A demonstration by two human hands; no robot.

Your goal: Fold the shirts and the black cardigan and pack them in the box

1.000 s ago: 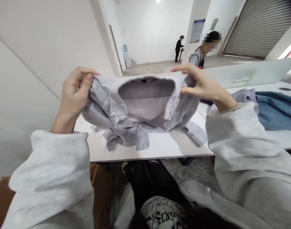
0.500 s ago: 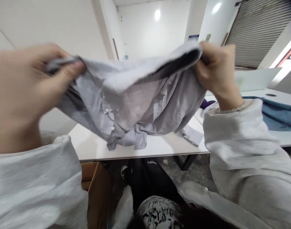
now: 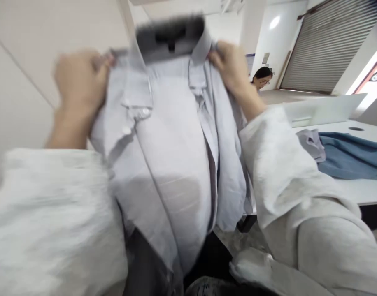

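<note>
Shirt [image 3: 166, 164], pale grey-blue with a button front, hangs in the air before the person, held up by its collar [image 3: 173, 39], its lower part dropping out of view toward the lap. Left of the shirt, the left hand [image 3: 79, 80] is smeared by motion blur, but its fingers [image 3: 98, 61] look curled and pinched on the collar's end, not spread. A button [image 3: 144, 112] sits just below that grip, and a bulky sweatshirt cuff [image 3: 46, 218] fills the space beneath the hand. Right of the shirt, the right hand [image 3: 233, 65] has its fingers [image 3: 217, 53] pressed together on the collar's other end, with a second sleeve [image 3: 284, 172] lying close along the cloth. Farther right are a co-worker [image 3: 262, 76], a white surface [image 3: 355, 193], a blue cloth [image 3: 352, 158] on it and a grey cloth [image 3: 312, 144] at that cloth's edge.

Each pinch seems to take only a narrow edge, so a quick move could pull the collar free. One slipped end could drop the shirt or twist it, and the loose lower part could snag on a sleeve.
</note>
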